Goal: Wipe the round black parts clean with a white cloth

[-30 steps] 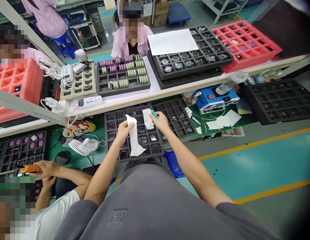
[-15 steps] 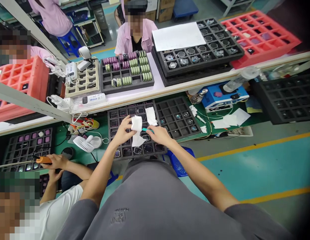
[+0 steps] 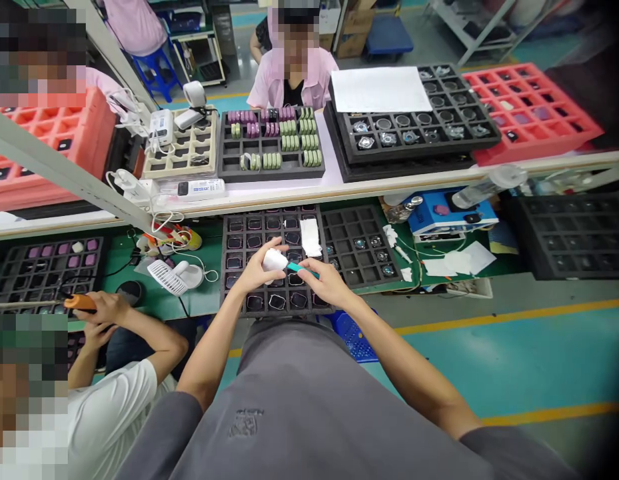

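Observation:
My left hand (image 3: pixel 259 268) is closed around a white tissue (image 3: pixel 274 259), bunched between thumb and fingers. In my right hand (image 3: pixel 325 280) is a thin teal tool (image 3: pixel 300 269), its tip pointing left and meeting the tissue. Both hands are above a black compartment tray (image 3: pixel 236 227) with watch-like frames in its cells. A second white tissue (image 3: pixel 310 238) lies flat on the tray, just beyond my right hand. Whether anything is inside the bunched tissue is hidden.
Right of the tray, another black tray (image 3: pixel 345 233) holds round parts. A small white fan (image 3: pixel 172 277) stands left, near a co-worker's hand with an orange-handled tool (image 3: pixel 80 303). A blue device (image 3: pixel 442 212) sits right. Beyond runs a shelf edge (image 3: pixel 269 200).
The tissue in my left hand was hanging down in a long strip and is now gathered up in the fingers. The view has shifted slightly.

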Action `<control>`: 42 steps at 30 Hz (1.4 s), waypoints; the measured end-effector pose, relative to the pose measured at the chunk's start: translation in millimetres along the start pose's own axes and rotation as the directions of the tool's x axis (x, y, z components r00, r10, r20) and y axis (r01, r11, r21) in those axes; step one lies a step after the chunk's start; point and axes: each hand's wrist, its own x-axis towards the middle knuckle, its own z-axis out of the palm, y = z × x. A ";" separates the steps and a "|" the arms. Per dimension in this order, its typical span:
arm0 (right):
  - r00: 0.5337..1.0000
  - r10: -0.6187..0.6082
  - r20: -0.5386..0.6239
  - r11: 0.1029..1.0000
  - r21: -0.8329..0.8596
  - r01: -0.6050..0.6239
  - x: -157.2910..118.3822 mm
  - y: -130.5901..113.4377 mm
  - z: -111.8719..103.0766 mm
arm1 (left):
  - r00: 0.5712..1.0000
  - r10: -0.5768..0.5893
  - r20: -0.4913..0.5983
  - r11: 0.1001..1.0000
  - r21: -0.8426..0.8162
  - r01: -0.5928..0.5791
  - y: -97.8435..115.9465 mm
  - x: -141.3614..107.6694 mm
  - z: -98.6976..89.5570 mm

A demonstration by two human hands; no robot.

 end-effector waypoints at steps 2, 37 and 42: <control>0.998 -0.002 -0.059 0.999 0.038 0.004 -8.1 -3.7 -6.7 | 0.998 -0.033 0.053 0.999 -0.003 0.033 12.7 1.8 9.2; 0.914 0.054 -0.403 0.970 0.240 0.048 -132.2 4.9 -5.3 | 0.842 -0.522 0.135 0.851 0.150 0.503 100.8 -76.4 101.9; 0.894 0.051 -0.446 0.977 0.208 0.048 -141.7 6.2 -5.3 | 0.775 -0.606 0.178 0.794 0.077 0.603 102.6 -81.5 100.2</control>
